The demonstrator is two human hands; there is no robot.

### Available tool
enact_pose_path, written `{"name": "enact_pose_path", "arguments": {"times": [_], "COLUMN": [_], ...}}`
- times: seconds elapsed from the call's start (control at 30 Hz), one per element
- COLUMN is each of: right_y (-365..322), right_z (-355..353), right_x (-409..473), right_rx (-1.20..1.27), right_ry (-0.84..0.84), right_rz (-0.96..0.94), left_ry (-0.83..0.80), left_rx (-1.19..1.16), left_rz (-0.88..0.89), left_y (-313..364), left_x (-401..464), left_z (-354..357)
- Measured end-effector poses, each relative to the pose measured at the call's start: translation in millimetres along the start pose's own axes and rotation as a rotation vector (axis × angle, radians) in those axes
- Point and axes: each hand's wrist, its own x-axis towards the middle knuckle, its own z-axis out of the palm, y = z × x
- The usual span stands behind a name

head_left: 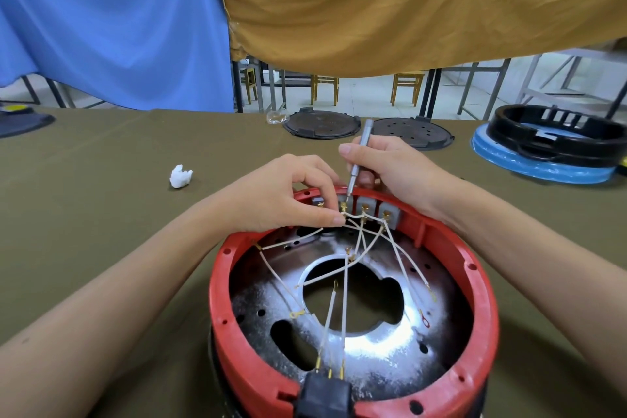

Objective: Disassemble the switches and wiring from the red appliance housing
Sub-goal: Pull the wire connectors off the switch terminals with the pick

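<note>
The round red appliance housing (481,282) lies open side up on the table, near me. A row of grey switches (368,205) sits inside its far wall, with brass terminals. White wires (346,288) run from them across the silver metal base plate (373,346) to a black plug socket (324,395) at the near rim. My left hand (291,193) pinches a wire end at the leftmost visible terminal. My right hand (390,166) grips a slim grey screwdriver (359,154), its tip down on that same terminal.
Two dark round lids (320,124) (415,132) lie at the table's far edge. A black ring on a blue-wrapped part (549,146) sits far right. A crumpled white scrap (179,176) lies to the left. Blue and mustard cloths hang behind.
</note>
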Motion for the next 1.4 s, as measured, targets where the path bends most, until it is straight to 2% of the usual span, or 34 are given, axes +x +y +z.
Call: {"name": "enact_pose_path", "arguments": {"times": [0.27, 0.37, 0.5, 0.63, 0.87, 1.0, 1.4], "right_y": [2, 0, -1, -2, -5, -5, -8], "right_z": [-1, -1, 0, 2, 5, 3, 4], "right_x": [0, -3, -4, -6, -9, -9, -12], "right_rx": [0.009, -0.074, 0.012, 0.037, -0.147, -0.092, -0.223], "right_ry": [-0.055, -0.025, 0.051, 0.040, -0.035, 0.025, 0.038], "right_rz": [0.059, 0.017, -0.055, -0.133, -0.224, -0.261, -0.344], "left_ry": [-0.009, -0.009, -0.008, -0.007, 0.000, 0.001, 0.002], "left_rx": [-0.001, -0.001, 0.002, 0.009, -0.002, 0.002, 0.002], "left_rz": [0.011, 0.002, -0.001, -0.007, 0.017, 0.009, 0.011], "left_y": [-1, 0, 1, 2, 4, 3, 2], "left_x": [0, 0, -1, -2, -1, -1, 0], "left_z": [0, -1, -2, -1, -1, -1, -1]}}
